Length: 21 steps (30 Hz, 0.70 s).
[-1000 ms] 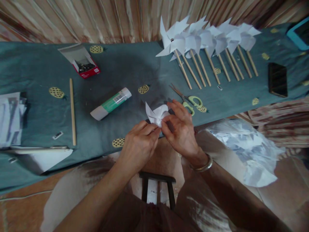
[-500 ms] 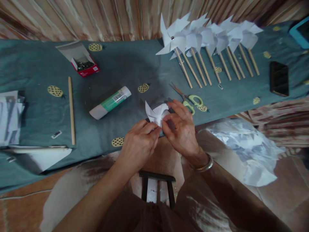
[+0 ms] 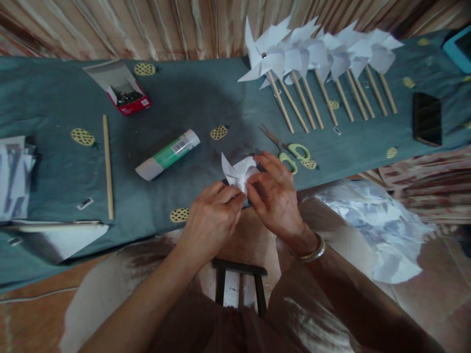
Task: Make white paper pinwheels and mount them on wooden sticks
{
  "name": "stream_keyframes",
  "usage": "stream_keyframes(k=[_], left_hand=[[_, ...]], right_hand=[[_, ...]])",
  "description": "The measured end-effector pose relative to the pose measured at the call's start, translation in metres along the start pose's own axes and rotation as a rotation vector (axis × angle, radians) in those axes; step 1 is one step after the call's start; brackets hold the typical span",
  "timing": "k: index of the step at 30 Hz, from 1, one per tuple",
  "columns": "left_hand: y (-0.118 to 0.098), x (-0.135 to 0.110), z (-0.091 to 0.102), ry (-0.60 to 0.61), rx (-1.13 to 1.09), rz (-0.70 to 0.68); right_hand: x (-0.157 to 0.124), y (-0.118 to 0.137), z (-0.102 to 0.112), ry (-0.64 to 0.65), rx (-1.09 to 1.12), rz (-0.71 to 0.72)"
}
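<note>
Between my two hands, at the table's near edge, is a white paper pinwheel (image 3: 237,171) with its blades partly folded in. My left hand (image 3: 215,211) pinches its lower left side, the fingers closed. My right hand (image 3: 275,196) grips the right side between thumb and fingertips. The middle of the pinwheel is partly hidden by my fingers. Just beyond my right hand lie scissors (image 3: 285,148) with green handles. To the left of the pinwheel a green and white glue stick (image 3: 168,154) rests on the cloth.
Finished pinwheels on sticks (image 3: 272,56) lie in a row at the back right. An open red box of pins (image 3: 128,98), a wooden stick (image 3: 108,166) and stacked paper (image 3: 13,179) are at left. A phone (image 3: 427,119) lies right; a bag of scraps (image 3: 382,230) is below.
Both hands keep almost the same hold on the pinwheel. The view has shifted very slightly; nothing else has visibly moved.
</note>
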State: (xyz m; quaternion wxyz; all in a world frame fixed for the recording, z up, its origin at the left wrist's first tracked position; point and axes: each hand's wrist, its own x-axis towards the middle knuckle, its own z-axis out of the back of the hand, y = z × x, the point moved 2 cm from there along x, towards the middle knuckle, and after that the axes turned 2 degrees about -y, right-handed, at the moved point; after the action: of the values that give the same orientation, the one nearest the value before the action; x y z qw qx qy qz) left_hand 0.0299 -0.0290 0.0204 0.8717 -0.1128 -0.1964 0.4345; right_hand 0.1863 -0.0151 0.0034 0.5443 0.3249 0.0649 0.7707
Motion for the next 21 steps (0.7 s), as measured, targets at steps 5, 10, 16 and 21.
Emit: stream_keyframes(k=[5,10,16,21], left_hand=[[0.0001,-0.0007,-0.0012,-0.007,0.004,-0.002],[-0.0002,-0.0009,-0.0013,-0.014,0.004,-0.007],[0.0012,-0.0013,-0.0023,-0.024,-0.018,-0.008],[0.0034,-0.0046,-0.0022,-0.115,-0.041,-0.031]], right_hand=[[-0.0012,0.0008,0.0004,0.002,-0.004,0.031],[-0.0024,0.0003,-0.0006,-0.01,-0.017,0.078],[-0.0039,0.0003,0.0007,0.061,-0.033,0.093],[-0.0053,0.0031,0.0073,0.159,-0.063,0.098]])
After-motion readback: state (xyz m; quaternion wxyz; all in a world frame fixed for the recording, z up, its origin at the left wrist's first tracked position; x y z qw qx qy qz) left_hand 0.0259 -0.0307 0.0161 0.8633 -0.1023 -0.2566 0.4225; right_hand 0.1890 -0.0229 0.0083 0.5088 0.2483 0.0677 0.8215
